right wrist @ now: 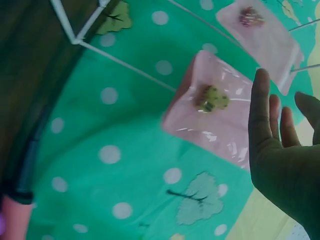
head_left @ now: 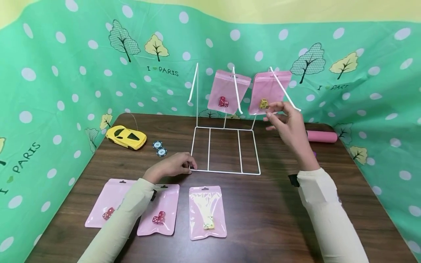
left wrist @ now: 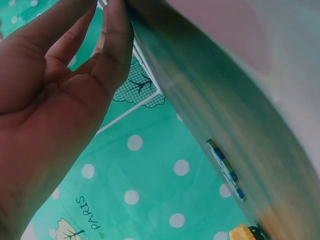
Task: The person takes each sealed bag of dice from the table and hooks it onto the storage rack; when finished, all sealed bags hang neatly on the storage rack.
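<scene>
A white wire rack (head_left: 225,171) with three hooks stands on the table. My left hand (head_left: 172,166) pinches its front left corner; in the left wrist view the fingertips meet the wire. From the right hook hangs a pink zip bag (head_left: 268,86) with yellow dice, and from the middle hook a pink bag (head_left: 227,87) with red dice. The left hook (head_left: 193,84) is bare. Just in front of the yellow-dice bag, my right hand (head_left: 289,126) has its fingers loosely bent. The right wrist view shows nothing between those fingers and the thumb.
Two pink bags with red dice (head_left: 159,215) lie at the front left, partly under my left forearm. Beside them is a bag with pale yellow dice (head_left: 208,212). A yellow toy car (head_left: 126,137) and poker chips (head_left: 159,149) sit back left; a pink cylinder (head_left: 322,136) lies right.
</scene>
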`<state>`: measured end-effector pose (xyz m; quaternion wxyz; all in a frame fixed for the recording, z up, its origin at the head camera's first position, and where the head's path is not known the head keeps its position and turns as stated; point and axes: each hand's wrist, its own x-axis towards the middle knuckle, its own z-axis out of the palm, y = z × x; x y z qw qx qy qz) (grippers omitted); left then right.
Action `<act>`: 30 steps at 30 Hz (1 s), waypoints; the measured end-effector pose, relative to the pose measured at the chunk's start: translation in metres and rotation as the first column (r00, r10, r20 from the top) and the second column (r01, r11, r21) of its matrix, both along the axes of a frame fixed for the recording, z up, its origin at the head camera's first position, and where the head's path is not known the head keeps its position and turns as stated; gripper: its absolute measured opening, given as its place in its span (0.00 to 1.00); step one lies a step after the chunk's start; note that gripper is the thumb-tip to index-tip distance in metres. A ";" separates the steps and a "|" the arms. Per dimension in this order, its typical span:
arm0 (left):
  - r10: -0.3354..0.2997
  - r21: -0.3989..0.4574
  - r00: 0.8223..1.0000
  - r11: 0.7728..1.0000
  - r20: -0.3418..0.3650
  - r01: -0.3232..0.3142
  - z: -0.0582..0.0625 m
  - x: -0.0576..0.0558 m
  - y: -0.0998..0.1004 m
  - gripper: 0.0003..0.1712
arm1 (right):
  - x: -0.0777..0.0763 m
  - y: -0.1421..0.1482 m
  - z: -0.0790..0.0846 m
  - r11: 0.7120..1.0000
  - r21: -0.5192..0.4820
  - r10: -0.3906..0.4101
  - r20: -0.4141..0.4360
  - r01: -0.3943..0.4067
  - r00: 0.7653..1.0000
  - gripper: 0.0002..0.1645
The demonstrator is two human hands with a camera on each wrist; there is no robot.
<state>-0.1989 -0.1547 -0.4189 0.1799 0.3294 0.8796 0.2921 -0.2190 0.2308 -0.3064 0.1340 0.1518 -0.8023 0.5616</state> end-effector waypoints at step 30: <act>0.210 0.164 0.972 0.968 -0.103 -0.191 0.077 0.077 -0.108 0.12 | 0.018 0.035 -0.115 0.796 0.377 0.213 0.559 -0.474 0.802 0.08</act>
